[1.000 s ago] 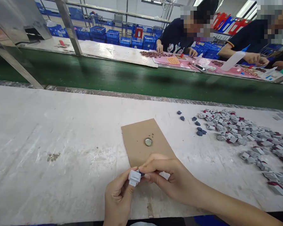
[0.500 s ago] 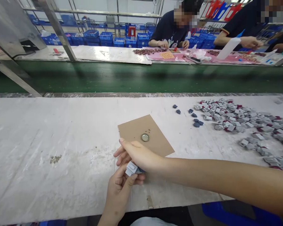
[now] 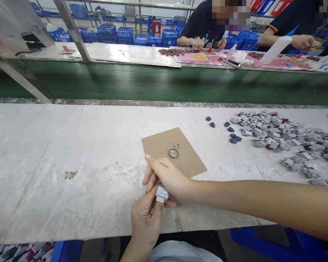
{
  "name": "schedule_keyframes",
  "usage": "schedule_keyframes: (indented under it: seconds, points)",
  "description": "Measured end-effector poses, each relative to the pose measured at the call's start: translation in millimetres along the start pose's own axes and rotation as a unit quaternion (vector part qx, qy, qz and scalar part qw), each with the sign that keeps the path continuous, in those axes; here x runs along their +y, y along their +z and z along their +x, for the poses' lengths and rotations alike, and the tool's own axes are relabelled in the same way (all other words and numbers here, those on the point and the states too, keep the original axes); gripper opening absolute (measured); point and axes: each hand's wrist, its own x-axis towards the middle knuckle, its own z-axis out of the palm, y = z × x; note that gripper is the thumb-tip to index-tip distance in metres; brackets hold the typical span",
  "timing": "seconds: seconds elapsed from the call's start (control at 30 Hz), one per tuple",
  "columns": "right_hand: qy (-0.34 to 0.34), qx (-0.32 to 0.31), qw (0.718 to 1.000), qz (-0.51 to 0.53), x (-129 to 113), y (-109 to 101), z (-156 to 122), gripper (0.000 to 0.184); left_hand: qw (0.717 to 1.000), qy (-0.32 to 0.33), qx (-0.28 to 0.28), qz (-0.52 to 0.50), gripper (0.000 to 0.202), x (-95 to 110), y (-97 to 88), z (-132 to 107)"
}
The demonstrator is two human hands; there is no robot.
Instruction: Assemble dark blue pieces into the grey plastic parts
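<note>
Between the thumb and fingers of my left hand point(image 3: 147, 214) is a small light-grey blocky plastic-looking piece point(image 3: 162, 194) with stepped faces. My right hand point(image 3: 168, 176) crosses just above it, fingers stretched out to the left and somewhat apart. Its palm side hides part of the piece and the left fingertips; whether the palm touches the piece I cannot tell. Beyond the hands lies a brown card point(image 3: 164, 140), partly covered by my right hand. On it rest a crimped metal bottle cap point(image 3: 174, 153), inner side up, and several tiny dark crumbs.
Several small dark-blue pieces point(image 3: 233, 138) lie right of the card, beside a wide heap of grey and dark-red pieces point(image 3: 278, 131). A green conveyor belt point(image 3: 142, 85) runs behind the table. Across it, co-workers handle small parts. A blue bin point(image 3: 68, 251) stands lower left.
The view has shifted, so the table things sit slightly higher and further right. In my left hand the grey piece has turned a little. Both hands stay close together.
</note>
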Motion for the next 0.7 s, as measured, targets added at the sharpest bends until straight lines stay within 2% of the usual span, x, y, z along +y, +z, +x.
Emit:
schedule_keyframes:
  seconds: [0.07, 0.27, 0.37, 0.43, 0.5, 0.57, 0.7]
  points:
    - [-0.003, -0.004, 1.000, -0.004, 2, -1, 0, 0.058, 1.000, -0.003, -0.003, -0.004, 0.015, -1, -1.3, 0]
    - [0.021, 0.057, 0.998, -0.023, -10, 6, -2, 0.058, 0.985, -0.115, -0.055, -0.119, 0.016, 4, -7.9, 10]
    - [0.014, 0.053, 0.998, 0.006, -26, 10, -8, 0.064, 0.975, -0.137, -0.037, -0.171, 0.020, 8, -7.9, 14]
    - [-0.019, 0.059, 0.998, 0.027, -37, 5, -14, 0.064, 0.966, -0.154, -0.021, -0.206, 0.023, 11, -7.1, 15]
    - [-0.074, 0.097, 0.992, 0.037, -44, -11, -22, 0.061, 0.957, -0.171, -0.008, -0.233, 0.025, 13, -6.6, 14]
    - [-0.123, 0.162, 0.978, 0.036, -43, -37, -32, 0.057, 0.950, -0.187, 0.004, -0.251, 0.026, 13, -6.9, 14]
    - [-0.164, 0.317, 0.934, 0.002, -25, -90, -57, 0.045, 0.938, -0.211, 0.018, -0.273, 0.026, 15, -8.4, 15]
